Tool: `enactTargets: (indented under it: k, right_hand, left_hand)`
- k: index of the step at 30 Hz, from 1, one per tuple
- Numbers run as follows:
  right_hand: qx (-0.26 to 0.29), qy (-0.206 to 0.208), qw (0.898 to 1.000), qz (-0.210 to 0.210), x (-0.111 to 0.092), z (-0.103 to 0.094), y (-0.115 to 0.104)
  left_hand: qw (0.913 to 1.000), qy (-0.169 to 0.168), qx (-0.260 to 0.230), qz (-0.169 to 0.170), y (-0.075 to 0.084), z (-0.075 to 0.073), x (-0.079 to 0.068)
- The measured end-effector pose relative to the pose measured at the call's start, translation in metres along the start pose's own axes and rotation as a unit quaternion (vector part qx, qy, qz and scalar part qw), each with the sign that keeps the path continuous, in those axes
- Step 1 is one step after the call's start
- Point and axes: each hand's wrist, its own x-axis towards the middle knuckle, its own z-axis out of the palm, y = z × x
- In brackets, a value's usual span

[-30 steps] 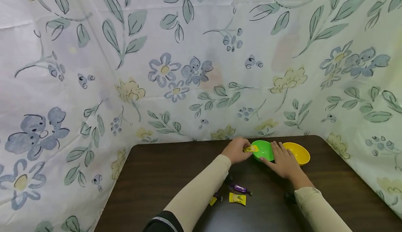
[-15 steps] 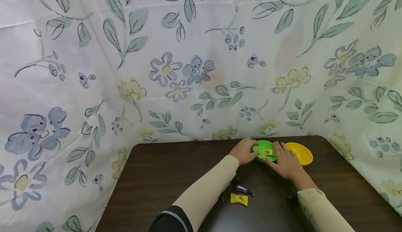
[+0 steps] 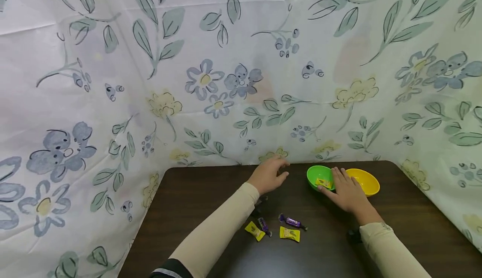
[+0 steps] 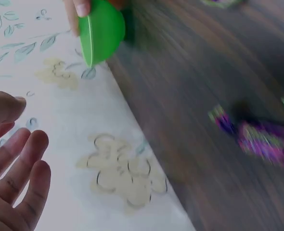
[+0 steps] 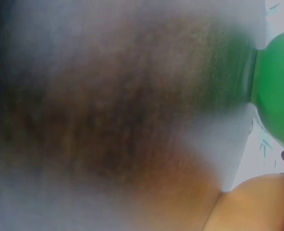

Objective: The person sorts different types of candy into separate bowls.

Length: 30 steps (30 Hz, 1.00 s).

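Note:
My left hand [image 3: 268,174] hangs over the far part of the table, fingers loosely bent and holding nothing. To its right stands a green bowl [image 3: 313,173] with a yellow-wrapped candy [image 3: 324,183] inside. My right hand [image 3: 348,193] rests at the green bowl's right rim, fingers straight, and partly covers the yellow bowl [image 3: 368,182] beside it. Nearer on the table lie two yellow-wrapped candies, one candy [image 3: 289,234] at right and another candy [image 3: 255,230] at left. A purple-wrapped candy [image 3: 293,222] and a second purple candy [image 3: 264,227] lie close to them.
A dark small item [image 3: 260,200] lies partly hidden behind the left forearm. Floral cloth [image 3: 226,136] hangs along the far edge and both sides of the dark wooden table [image 3: 196,194].
My left hand let go of a yellow-wrapped candy, which now lies in the green bowl, and moved away to the left. The right hand stays at the bowls.

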Motion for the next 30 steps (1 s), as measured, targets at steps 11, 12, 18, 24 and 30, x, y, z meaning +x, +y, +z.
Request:
enactTargets:
  k: [11,12,18,24,30]
  right_hand:
    - [0.007,-0.015,1.000,0.000,-0.003,0.001,0.004]
    - [0.007,-0.016,1.000,0.000,-0.003,0.001,0.004]
    - [0.005,-0.022,1.000,0.004,-0.004,-0.003,0.007]
    - [0.006,-0.020,1.000,-0.001,0.000,-0.003,0.005]
    - [0.006,-0.023,1.000,-0.004,0.000,-0.003,0.001]
  left_hand:
    - [0.9994,-0.034,0.002,0.007,-0.018,-0.030,-0.080]
    - [0.9992,-0.039,0.001,0.002,-0.019,-0.031,-0.088]
    - [0.9982,-0.056,-0.008,-0.020,-0.026,-0.033,-0.121]
    - [0.9963,-0.068,-0.049,-0.019,-0.031,-0.025,-0.144]
    - [0.9942,-0.090,-0.053,-0.028,-0.034,-0.017,-0.160]
